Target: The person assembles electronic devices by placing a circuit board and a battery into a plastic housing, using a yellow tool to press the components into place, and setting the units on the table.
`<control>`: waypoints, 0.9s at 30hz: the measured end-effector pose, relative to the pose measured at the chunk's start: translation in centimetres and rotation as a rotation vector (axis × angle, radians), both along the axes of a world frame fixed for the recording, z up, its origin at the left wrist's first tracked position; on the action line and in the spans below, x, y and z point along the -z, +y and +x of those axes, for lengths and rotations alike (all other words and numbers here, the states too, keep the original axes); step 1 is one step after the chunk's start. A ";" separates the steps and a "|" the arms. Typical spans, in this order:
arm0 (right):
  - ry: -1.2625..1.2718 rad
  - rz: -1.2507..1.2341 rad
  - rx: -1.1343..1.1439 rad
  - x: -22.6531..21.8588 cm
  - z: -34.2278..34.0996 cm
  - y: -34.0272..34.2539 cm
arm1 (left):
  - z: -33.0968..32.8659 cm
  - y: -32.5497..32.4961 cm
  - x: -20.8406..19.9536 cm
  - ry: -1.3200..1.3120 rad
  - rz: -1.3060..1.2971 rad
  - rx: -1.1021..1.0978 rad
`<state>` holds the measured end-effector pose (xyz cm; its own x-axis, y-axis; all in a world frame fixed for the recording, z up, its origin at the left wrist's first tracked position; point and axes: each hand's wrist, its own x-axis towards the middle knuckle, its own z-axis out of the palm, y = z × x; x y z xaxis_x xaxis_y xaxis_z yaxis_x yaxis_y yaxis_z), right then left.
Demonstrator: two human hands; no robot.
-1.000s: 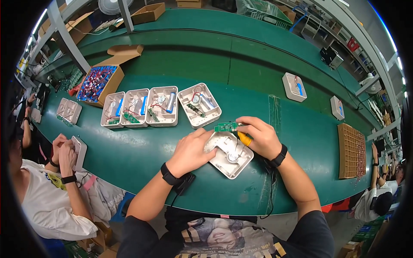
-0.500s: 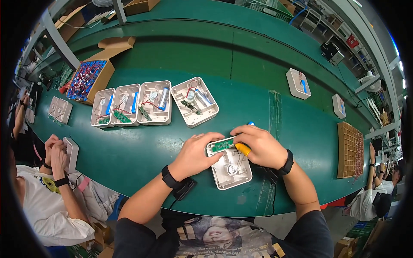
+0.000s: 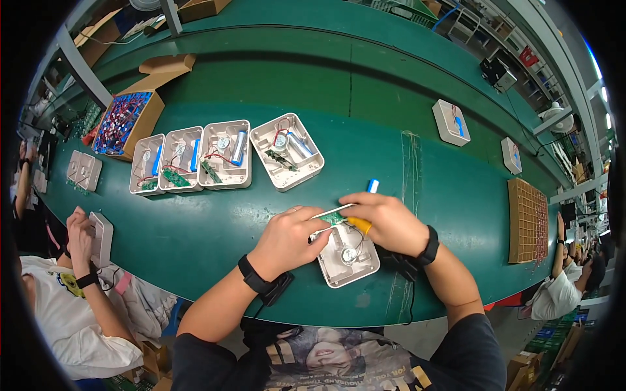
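Green circuit board (image 3: 334,219) is seen at the far end of a white casing (image 3: 333,276), just inside its far wall, between the two hands. Its long axis is laid from left to right, across the casing, with the right end set slightly farther off than the left. The casing itself is pointed from near to far, its near end turned a little to the right; a round metallic disc (image 3: 349,255) and dark wires (image 3: 365,243) are seen within it.

The casing's far left corner is gripped by the left hand (image 3: 284,240), with the thumb bent in over the near side of the corner and the fingers held along the far side, only a small gap being left between them. The right hand (image 3: 393,223) is curled over the far right corner, its fingers bent close together and one digit covered by a yellow sleeve (image 3: 359,225). The right end of the board is hidden there, so whether it is pinched cannot be told. A blue and white cylindrical cell (image 3: 373,186) is seen just beyond the right fingers.

Lettering is printed with a picture on the dark shirt (image 3: 319,358) at the near edge, partly lost in folds. Markings on the board are too small to be read. Four similar open casings (image 3: 287,186) are stood in a row to the far left.
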<state>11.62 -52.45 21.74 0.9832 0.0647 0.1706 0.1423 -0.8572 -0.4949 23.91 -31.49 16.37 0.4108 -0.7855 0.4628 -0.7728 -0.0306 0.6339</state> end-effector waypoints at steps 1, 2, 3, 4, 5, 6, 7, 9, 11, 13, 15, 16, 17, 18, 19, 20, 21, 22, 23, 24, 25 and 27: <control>-0.057 0.012 0.019 -0.8 0.1 -0.2 | 0.0 0.0 0.0 -0.017 -0.002 -0.026; -0.114 0.024 0.038 -1.3 0.2 -0.5 | 0.1 0.0 0.0 -0.034 -0.004 -0.053; -0.117 0.018 0.036 -1.5 0.3 -0.9 | 0.2 0.1 0.1 -0.036 -0.010 -0.054; -0.098 0.017 0.026 -1.6 0.4 -1.5 | 0.3 0.2 0.1 -0.036 -0.004 -0.079; -0.079 0.017 0.016 -1.7 0.4 -2.1 | 0.5 0.2 0.1 -0.036 0.002 -0.104; -0.062 0.018 0.004 -1.8 0.4 -2.2 | 0.6 0.3 0.0 -0.037 0.011 -0.131; -0.066 0.015 0.001 -1.9 0.3 -2.0 | 0.6 0.3 0.0 -0.041 0.007 -0.135; 0.026 -0.107 0.038 -2.0 -0.3 -0.9 | 0.6 0.3 -0.1 -0.044 0.001 -0.170; 0.072 -0.167 0.054 -1.9 -0.9 0.4 | 0.5 0.4 -0.1 -0.045 -0.002 -0.190; 0.100 -0.257 0.134 -1.6 -1.5 2.0 | 0.5 0.3 -0.1 -0.055 0.016 -0.202; 0.110 -0.301 0.172 -1.2 -1.5 2.8 | 0.4 0.4 -0.1 -0.063 0.025 -0.210; 0.109 -0.288 0.187 -0.6 -1.3 2.8 | 0.3 0.3 -0.1 -0.059 0.022 -0.211; 0.109 -0.275 0.201 -0.1 -1.1 2.9 | 0.2 0.3 -0.1 -0.055 0.019 -0.213; 0.108 -0.262 0.215 0.2 -1.0 2.9 | 0.2 0.2 -0.1 -0.051 0.016 -0.215; 0.105 -0.264 0.216 0.4 -1.0 2.8 | 0.2 0.2 -0.1 -0.053 0.013 -0.214; 0.114 -0.242 0.238 0.4 -1.0 2.8 | 0.2 0.1 -0.1 -0.057 0.008 -0.209; 0.123 -0.217 0.255 0.5 -0.9 2.8 | 0.2 0.1 0.0 -0.061 0.006 -0.208; 0.133 -0.193 0.273 0.5 -0.8 2.8 | 0.2 0.1 0.0 -0.064 0.003 -0.206; 0.131 -0.193 0.271 0.5 -0.8 2.9 | 0.2 0.2 0.0 -0.066 0.003 -0.209; 0.120 -0.188 0.253 0.4 -0.8 2.9 | 0.2 0.2 0.0 -0.062 0.005 -0.207; 0.110 -0.183 0.236 0.4 -0.9 2.9 | 0.2 0.2 0.0 -0.059 0.007 -0.206; 0.098 -0.178 0.221 0.3 -0.9 3.0 | 0.2 0.2 0.0 -0.058 0.009 -0.201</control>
